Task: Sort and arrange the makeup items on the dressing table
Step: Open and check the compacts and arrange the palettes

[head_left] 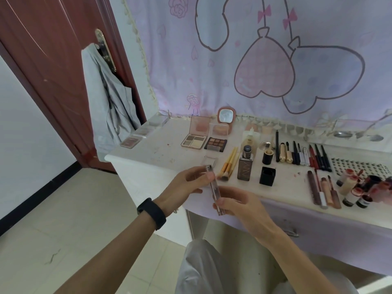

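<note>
Together, left hand (186,183) and right hand (239,202) pinch a slim clear tube (213,187) — square-edged.

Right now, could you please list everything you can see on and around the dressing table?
dressing table: one, white, centre
curtain: one, lilac, behind the table
eyeshadow palettes: two, beige and brown, table's back
blush compact: one, pink, behind the palettes
mirror: one, pink-framed, by the curtain
brushes: several, yellow-handled, mid-table
foundation bottle: one, brown, right of the brushes
cap: one, black, right of the bottle
pencils and pens: many, mostly dark, rowed at right
small jars: several, red-topped, far right
cloth: one, grey, on the door handle
clear tube: one, transparent, held in both hands
left hand: one, pinches the tube's upper end
right hand: one, holds its lower end
</note>
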The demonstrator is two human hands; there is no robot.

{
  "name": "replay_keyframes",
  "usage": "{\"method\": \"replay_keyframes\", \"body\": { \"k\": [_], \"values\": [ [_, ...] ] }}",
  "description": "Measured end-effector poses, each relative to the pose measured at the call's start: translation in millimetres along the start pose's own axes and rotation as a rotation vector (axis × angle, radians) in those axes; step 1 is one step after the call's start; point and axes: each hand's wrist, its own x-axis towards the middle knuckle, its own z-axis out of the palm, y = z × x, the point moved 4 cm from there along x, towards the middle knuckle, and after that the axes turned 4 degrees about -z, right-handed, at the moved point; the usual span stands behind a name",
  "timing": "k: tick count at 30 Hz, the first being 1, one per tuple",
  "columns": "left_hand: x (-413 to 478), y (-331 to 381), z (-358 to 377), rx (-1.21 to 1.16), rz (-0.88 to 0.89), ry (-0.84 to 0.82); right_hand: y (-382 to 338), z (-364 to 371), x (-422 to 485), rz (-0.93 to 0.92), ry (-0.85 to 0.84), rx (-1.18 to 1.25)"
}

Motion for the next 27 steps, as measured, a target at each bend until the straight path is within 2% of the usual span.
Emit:
{"method": "replay_keyframes", "body": {
  "k": [3, 4, 7, 10, 13, 19, 22, 25, 27],
  "values": [
    [-0.3, 5.0, -2.5, -0.001, 0.042, 0.019, 0.1, 3.3, 1.9, -0.018, -0.042, 0.0],
    [-0.6, 6.6, -3.9, 0.012, 0.079, 0.051, 3.3, 3.0, 3.8, -0.002, -0.035, 0.086],
    [-4.0, 10.4, -5.4, 0.18, 0.238, 0.103, 11.4, 3.5, 8.9, 0.195, 0.018, 0.405],
    [-9.3, 9.7, -3.4, 0.468, 0.349, 0.12, 10.4, 9.0, 14.9, 0.246, -0.029, 0.425],
    [-13.2, 8.3, 1.2, 0.642, 0.431, 0.083, 6.4, 14.2, 19.7, 0.257, -0.028, 0.423],
    [-21.0, 6.7, 0.6, 0.687, 0.462, 0.06, 8.7, 15.1, 22.4, 0.198, -0.078, 0.433],
    [-20.0, -0.1, -9.0, 0.474, 0.293, -0.028, 13.2, 14.5, 21.4, 0.165, -0.103, 0.4],
    [-14.5, -5.3, -24.8, 0.001, -0.046, -0.027, 12.7, 10.4, 18.1, 0.112, -0.056, 0.221],
    [-12.5, -10.1, -26.2, -0.09, -0.226, -0.075, 11.1, 10.7, 15.5, 0.082, -0.055, 0.098]
  ]
}}
